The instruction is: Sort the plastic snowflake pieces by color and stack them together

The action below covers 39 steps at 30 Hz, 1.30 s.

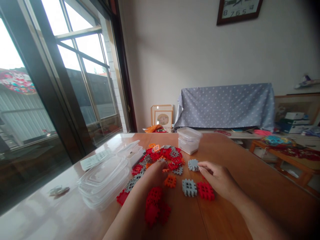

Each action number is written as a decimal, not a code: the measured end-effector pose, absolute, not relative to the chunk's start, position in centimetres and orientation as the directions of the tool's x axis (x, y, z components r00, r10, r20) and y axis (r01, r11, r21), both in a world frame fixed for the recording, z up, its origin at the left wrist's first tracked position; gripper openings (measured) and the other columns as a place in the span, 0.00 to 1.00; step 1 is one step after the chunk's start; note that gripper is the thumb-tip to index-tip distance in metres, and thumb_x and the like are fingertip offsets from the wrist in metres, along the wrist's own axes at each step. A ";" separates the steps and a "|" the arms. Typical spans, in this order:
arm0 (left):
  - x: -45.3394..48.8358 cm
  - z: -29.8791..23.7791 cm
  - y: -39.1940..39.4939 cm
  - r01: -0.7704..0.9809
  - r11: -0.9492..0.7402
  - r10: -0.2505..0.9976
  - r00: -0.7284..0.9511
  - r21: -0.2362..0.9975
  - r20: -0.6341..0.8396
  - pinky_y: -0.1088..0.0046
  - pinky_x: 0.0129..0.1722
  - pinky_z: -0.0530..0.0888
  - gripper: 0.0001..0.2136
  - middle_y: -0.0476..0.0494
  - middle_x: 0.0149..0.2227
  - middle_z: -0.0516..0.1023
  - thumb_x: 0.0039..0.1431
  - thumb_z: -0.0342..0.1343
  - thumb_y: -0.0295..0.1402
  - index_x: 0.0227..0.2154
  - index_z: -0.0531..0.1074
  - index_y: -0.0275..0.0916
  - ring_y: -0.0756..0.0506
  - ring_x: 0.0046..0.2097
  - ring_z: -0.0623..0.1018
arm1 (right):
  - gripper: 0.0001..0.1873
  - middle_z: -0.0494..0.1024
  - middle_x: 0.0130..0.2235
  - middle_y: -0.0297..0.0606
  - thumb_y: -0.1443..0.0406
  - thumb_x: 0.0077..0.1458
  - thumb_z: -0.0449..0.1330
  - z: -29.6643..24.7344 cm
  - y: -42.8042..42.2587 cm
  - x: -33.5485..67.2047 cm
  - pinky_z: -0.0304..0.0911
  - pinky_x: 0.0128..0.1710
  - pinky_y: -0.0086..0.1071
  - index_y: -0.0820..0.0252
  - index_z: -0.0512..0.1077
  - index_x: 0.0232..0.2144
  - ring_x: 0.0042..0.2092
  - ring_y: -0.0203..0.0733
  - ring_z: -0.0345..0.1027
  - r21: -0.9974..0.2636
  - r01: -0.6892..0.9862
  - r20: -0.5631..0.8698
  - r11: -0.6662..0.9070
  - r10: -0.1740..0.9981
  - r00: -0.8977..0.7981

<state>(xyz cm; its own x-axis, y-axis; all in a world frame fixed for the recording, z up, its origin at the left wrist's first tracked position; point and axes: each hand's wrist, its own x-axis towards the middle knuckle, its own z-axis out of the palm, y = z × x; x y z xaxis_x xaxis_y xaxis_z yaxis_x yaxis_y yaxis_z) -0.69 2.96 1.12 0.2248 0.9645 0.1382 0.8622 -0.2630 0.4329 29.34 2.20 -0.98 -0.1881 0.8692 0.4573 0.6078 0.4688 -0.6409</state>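
My left hand (157, 171) reaches into a heap of red, grey and orange notched plastic building blocks (174, 152); its fingertips are mostly hidden by the hand itself. Farther right, my right hand (217, 175) has thumb and index finger closed at the right edge of a grey notched block (193, 165), which looks stacked with others. Nearer me lie a square grey block (189, 187) and a red block (205, 190), side by side. An orange block (170, 181) sits between the hands. More red blocks (153, 210) lie beside my left forearm.
Clear plastic containers with lids (102, 183) stand on the left of the wooden table (225, 220). Another lidded container (189, 141) is behind the heap. A paper sheet (96, 159) and a small clear packet (58, 191) lie at the left.
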 end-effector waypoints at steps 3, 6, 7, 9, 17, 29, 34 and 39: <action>-2.7 2.1 3.6 0.893 -0.139 0.977 0.054 0.428 0.205 0.71 0.42 0.69 0.09 0.41 0.41 0.80 0.59 0.51 0.27 0.38 0.75 0.39 0.44 0.43 0.77 | 0.16 0.85 0.43 0.36 0.53 0.64 0.54 -1.2 2.4 29.5 0.71 0.45 0.36 0.51 0.77 0.45 0.43 0.47 0.79 -0.648 0.604 0.439 0.463 0.876 -0.200; -4.1 2.5 4.0 0.903 0.004 0.965 -0.116 0.430 0.234 0.68 0.42 0.69 0.11 0.38 0.41 0.80 0.62 0.46 0.27 0.39 0.73 0.37 0.42 0.43 0.77 | 0.16 0.85 0.43 0.37 0.53 0.63 0.54 -1.4 2.5 29.5 0.72 0.45 0.37 0.50 0.77 0.44 0.43 0.48 0.79 -0.647 0.605 0.433 0.464 0.877 -0.210; -4.4 2.5 4.0 0.902 0.044 0.959 -0.158 0.429 0.234 0.67 0.42 0.69 0.11 0.37 0.42 0.80 0.63 0.46 0.28 0.40 0.73 0.37 0.41 0.43 0.77 | 0.16 0.85 0.43 0.38 0.52 0.63 0.54 -1.5 2.6 29.5 0.72 0.45 0.37 0.50 0.78 0.44 0.43 0.49 0.79 -0.645 0.605 0.436 0.467 0.875 -0.211; -4.5 2.4 3.8 0.900 0.104 0.951 -0.216 0.424 0.223 0.66 0.43 0.69 0.10 0.35 0.43 0.80 0.63 0.48 0.31 0.41 0.73 0.37 0.40 0.45 0.77 | 0.17 0.85 0.42 0.38 0.52 0.62 0.55 -1.6 2.6 29.6 0.73 0.44 0.37 0.50 0.78 0.44 0.43 0.50 0.79 -0.642 0.605 0.443 0.470 0.872 -0.208; -3.7 1.2 2.9 0.964 0.075 0.989 -0.104 0.255 0.101 0.56 0.51 0.67 0.22 0.34 0.55 0.75 0.48 0.64 0.40 0.47 0.74 0.43 0.29 0.56 0.72 | 0.16 0.86 0.42 0.36 0.52 0.61 0.56 -1.8 2.9 29.6 0.73 0.43 0.37 0.49 0.79 0.43 0.42 0.50 0.80 -0.624 0.623 0.449 0.472 0.869 -0.208; -3.7 0.6 3.5 0.951 0.007 0.964 -0.088 0.308 0.250 0.58 0.52 0.66 0.16 0.40 0.47 0.81 0.53 0.53 0.25 0.43 0.76 0.46 0.33 0.55 0.71 | 0.17 0.85 0.43 0.36 0.51 0.62 0.55 -2.2 3.0 29.7 0.74 0.43 0.37 0.48 0.79 0.44 0.43 0.50 0.80 -0.601 0.638 0.462 0.482 0.861 -0.215; -3.7 0.5 4.1 0.903 -0.047 0.942 -0.102 0.426 0.320 0.63 0.49 0.68 0.14 0.40 0.44 0.81 0.53 0.53 0.23 0.40 0.76 0.44 0.37 0.51 0.74 | 0.16 0.85 0.43 0.34 0.52 0.62 0.55 -2.1 2.9 29.7 0.73 0.42 0.35 0.47 0.78 0.44 0.43 0.49 0.80 -0.611 0.640 0.438 0.465 0.873 -0.216; -2.8 0.8 4.9 0.718 -0.157 0.931 -0.122 0.678 0.345 0.74 0.40 0.70 0.13 0.44 0.39 0.81 0.58 0.52 0.27 0.45 0.74 0.39 0.47 0.40 0.77 | 0.15 0.85 0.42 0.34 0.52 0.62 0.56 -1.6 2.4 29.3 0.72 0.40 0.35 0.47 0.79 0.43 0.42 0.48 0.79 -0.627 0.626 0.441 0.464 0.874 -0.205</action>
